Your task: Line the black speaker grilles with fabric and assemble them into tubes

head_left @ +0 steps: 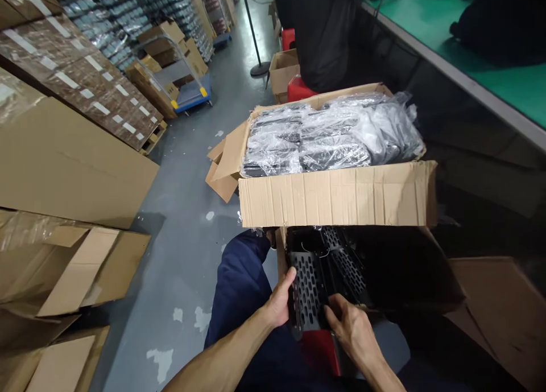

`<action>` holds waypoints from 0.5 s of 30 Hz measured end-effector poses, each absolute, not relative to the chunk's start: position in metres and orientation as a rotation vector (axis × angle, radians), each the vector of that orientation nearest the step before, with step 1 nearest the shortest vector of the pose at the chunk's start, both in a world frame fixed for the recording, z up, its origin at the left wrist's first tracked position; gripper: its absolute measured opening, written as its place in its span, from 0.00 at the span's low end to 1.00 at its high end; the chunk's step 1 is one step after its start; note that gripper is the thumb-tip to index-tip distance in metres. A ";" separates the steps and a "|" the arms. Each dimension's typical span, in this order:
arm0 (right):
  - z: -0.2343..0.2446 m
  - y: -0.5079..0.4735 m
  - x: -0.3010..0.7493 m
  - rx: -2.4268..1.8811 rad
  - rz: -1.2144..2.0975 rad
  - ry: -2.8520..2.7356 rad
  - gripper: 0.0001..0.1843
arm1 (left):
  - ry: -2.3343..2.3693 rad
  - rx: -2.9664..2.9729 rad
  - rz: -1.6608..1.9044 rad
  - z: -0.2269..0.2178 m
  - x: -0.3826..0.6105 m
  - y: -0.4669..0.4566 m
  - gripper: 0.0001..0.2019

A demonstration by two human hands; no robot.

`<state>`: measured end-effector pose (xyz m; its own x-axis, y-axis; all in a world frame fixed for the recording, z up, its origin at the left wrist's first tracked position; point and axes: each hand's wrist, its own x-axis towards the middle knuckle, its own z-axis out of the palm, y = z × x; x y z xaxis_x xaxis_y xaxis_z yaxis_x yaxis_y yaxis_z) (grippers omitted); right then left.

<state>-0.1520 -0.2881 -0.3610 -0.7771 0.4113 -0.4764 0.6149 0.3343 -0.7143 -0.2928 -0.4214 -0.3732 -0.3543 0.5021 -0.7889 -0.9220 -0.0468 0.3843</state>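
Observation:
A black perforated panel [307, 289] with rows of slots is between my two hands, low in front of me. My left hand [279, 302] grips its left edge, thumb on top. At the right edge, the curled fingers of my right hand [350, 326] hold the panel, their tips partly hidden. Just beyond lies another black slotted panel [347, 267] inside a dark open box. Above it stands an open cardboard box [336, 196] packed with plastic-wrapped black items [333, 130].
A red stool [319, 349] shows under the panel. Cardboard boxes [81, 267] stand left, a blue trolley [191, 93] farther off. At the right runs a green-topped bench [482, 56]. A person in dark clothes [326, 33] is beyond the packed box.

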 end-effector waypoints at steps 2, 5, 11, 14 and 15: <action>-0.359 -0.284 -0.163 0.854 -1.416 2.379 0.09 | 1.158 -0.548 1.703 -0.373 -0.295 -0.424 0.32; -0.360 -0.254 -0.187 0.756 -1.434 2.328 0.15 | 1.348 -0.556 1.729 -0.373 -0.303 -0.428 0.27; -0.395 -0.155 -0.272 1.404 -1.098 2.304 0.21 | 1.334 -0.549 1.675 -0.367 -0.317 -0.441 0.23; -0.417 -0.133 -0.310 1.540 -1.013 2.252 0.22 | 1.366 -0.563 1.663 -0.360 -0.317 -0.448 0.23; -0.421 -0.129 -0.317 1.564 -0.997 2.249 0.21 | 1.376 -0.573 1.661 -0.358 -0.317 -0.450 0.23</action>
